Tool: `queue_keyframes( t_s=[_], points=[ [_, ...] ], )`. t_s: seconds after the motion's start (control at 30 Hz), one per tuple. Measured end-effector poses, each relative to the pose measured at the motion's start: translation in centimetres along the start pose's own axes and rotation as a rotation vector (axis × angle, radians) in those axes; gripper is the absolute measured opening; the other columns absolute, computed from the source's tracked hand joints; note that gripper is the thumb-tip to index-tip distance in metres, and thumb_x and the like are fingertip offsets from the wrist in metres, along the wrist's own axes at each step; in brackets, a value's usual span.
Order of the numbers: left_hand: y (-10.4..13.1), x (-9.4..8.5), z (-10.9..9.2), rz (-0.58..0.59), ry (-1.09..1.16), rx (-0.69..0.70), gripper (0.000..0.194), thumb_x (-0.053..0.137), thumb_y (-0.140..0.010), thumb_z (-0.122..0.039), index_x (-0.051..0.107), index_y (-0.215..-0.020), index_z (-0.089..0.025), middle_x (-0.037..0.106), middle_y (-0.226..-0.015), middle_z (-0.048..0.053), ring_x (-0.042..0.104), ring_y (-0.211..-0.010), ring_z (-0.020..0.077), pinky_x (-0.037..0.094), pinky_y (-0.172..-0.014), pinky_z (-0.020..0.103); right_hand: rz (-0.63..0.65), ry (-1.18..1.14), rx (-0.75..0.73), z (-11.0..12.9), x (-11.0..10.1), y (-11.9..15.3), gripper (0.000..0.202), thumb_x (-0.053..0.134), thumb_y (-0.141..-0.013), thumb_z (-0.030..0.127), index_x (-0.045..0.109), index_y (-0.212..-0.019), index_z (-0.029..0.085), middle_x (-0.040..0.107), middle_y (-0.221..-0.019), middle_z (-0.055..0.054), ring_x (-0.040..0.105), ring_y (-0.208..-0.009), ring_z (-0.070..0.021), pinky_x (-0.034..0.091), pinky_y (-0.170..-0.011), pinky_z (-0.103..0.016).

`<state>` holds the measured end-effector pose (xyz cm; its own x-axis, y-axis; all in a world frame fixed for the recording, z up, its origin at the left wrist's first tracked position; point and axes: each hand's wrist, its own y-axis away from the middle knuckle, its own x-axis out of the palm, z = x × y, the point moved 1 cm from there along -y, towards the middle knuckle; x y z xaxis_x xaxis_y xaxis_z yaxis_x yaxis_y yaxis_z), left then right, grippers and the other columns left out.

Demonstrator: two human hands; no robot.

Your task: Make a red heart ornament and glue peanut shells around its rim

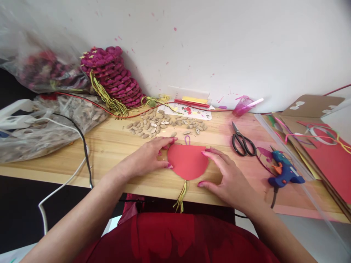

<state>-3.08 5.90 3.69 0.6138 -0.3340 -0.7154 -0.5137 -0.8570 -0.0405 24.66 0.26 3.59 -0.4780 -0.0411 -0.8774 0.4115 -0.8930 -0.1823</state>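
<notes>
A red paper piece (pixel 188 162), rounded below and straight along its top, lies near the table's front edge. A purple loop (pixel 187 140) sticks out above it, and a yellow-green tassel (pixel 181 197) hangs from its lower end over the edge. My left hand (pixel 149 155) is at its left side, fingers apart, fingertips at the rim. On the right, my right hand (pixel 226 173) has its fingers spread, with the fingertips at the paper's upper right edge and the thumb lower down, off the paper.
Behind lie scattered shells (pixel 153 124) and a white card (pixel 167 110). Black scissors (pixel 241 140), a blue glue gun (pixel 285 170) and a pink cup (pixel 242 106) stand or lie right. Left are stacked magenta pieces (pixel 115 76), plastic bags (pixel 93 117) and cables (pixel 85 146).
</notes>
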Motion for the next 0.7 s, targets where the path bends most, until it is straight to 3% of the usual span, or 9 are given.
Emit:
queue_keyframes(
  t_s=[0.13, 0.43, 0.7],
  points=[
    [-0.03, 0.03, -0.12, -0.001, -0.030, 0.001, 0.078, 0.079, -0.073, -0.027, 0.048, -0.144, -0.017, 0.053, -0.147, 0.014, 0.055, -0.128, 0.0269, 0.048, -0.105, 0.042, 0.020, 0.029, -0.030, 0.06, 0.42, 0.02, 0.075, 0.074, -0.082, 0.043, 0.039, -0.146, 0.025, 0.051, -0.149, -0.013, 0.046, -0.138, -0.0309, 0.040, -0.113, -0.052],
    [0.29, 0.29, -0.29, -0.021, -0.098, 0.045, 0.080, 0.080, -0.072, -0.027, 0.047, -0.144, -0.017, 0.052, -0.147, 0.015, 0.050, -0.133, 0.0282, 0.043, -0.111, 0.045, -0.046, 0.007, -0.078, 0.47, 0.77, -0.40, 0.064, 0.074, -0.084, 0.039, 0.047, -0.140, 0.021, 0.054, -0.144, -0.016, 0.049, -0.135, -0.0309, 0.042, -0.112, -0.052],
    [0.30, 0.33, -0.47, -0.017, -0.120, 0.054, 0.080, 0.080, -0.073, -0.029, 0.046, -0.144, -0.016, 0.052, -0.147, 0.015, 0.048, -0.135, 0.0283, 0.039, -0.115, 0.047, -0.024, -0.032, -0.053, 0.76, 0.88, -0.78, 0.060, 0.073, -0.084, 0.037, 0.051, -0.137, 0.022, 0.055, -0.143, -0.015, 0.051, -0.134, -0.0309, 0.044, -0.111, -0.053]
  ],
)
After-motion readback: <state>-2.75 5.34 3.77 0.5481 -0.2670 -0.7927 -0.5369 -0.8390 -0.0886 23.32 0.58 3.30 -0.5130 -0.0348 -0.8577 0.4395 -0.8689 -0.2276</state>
